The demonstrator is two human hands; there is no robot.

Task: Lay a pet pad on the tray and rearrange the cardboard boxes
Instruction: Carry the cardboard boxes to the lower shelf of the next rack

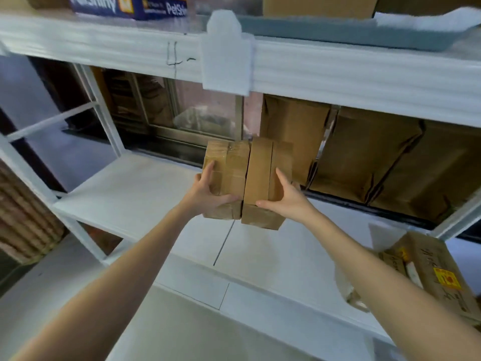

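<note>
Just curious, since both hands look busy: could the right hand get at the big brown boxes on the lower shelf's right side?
Probably not yet. The right hand is gripping a small box, as the left hand is with its box. The big boxes stand just behind, with nothing blocking them.

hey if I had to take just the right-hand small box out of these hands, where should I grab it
Probably by the far top end of the right box, coming from above. The right hand covers its near end and outer side, and the left box presses against its inner side.
</note>
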